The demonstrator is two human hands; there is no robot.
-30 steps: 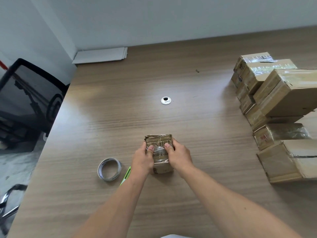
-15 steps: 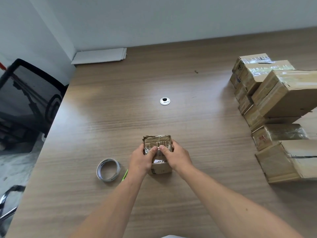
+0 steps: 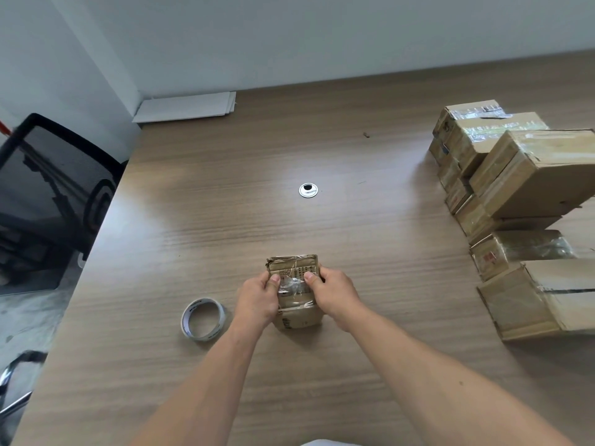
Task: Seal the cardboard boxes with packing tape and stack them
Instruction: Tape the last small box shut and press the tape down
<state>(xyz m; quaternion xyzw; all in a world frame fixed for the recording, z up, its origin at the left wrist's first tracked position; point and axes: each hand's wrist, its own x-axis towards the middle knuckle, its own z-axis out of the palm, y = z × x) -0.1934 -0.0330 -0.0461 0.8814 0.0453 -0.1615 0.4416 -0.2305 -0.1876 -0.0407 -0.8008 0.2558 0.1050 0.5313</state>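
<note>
The small box (image 3: pixel 294 317) is held at the near-middle of the table (image 3: pixel 354 246), gripped by the left hand (image 3: pixel 257 300) and right hand (image 3: pixel 335 297) with thumbs pressed on its crinkly tape (image 3: pixel 293 286), so wrinkles could easily get trapped if it's rubbed unevenly.

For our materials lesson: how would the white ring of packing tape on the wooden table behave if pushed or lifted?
The white ring of packing tape lies flat on the wooden table, so a push would probably slide it. Stood on edge, its round shape would likely roll. Hollow and thin-walled, it looks light.
</note>
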